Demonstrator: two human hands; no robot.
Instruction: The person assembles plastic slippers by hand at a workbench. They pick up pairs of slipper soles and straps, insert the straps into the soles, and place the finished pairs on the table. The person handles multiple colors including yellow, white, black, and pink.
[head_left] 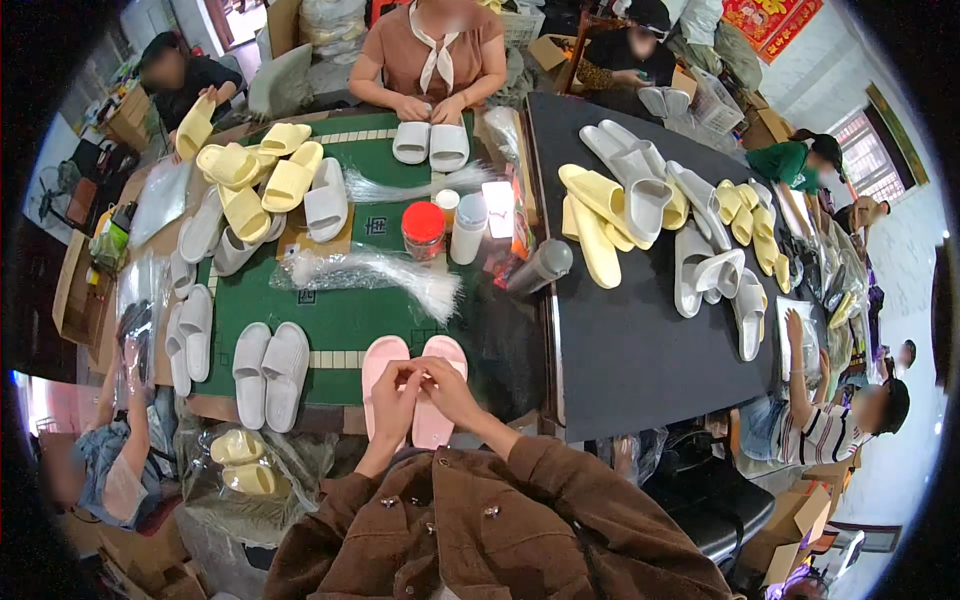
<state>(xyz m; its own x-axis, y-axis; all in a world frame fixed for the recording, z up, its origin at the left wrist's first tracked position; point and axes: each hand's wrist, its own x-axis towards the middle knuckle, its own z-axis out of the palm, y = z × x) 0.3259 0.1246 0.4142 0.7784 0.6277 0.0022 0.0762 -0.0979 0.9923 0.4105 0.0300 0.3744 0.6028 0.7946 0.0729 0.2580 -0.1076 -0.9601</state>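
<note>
A pair of pink slide slippers lies at the table's near edge: the left slipper [388, 351] and the right slipper [432, 425]. Over their straps my left hand [394, 398] and my right hand [450, 393] meet, fingertips pinched together. Whatever is between the fingers is too small to make out. Just left of them rests a pair of grey slides [270, 375], side by side. Beyond the pink pair, a bundle of thin white plastic strands [385, 278] spills from clear wrapping on the green tabletop [245, 300].
Yellow slides [293, 180] are heaped at the far left. A red-lidded jar [423, 230], a white bottle [469, 230] and a grey flask [540, 268] stand right of centre. More slides cover the black table [640, 350]. Across from me a person [430, 60] handles grey slides [448, 148]; others work around.
</note>
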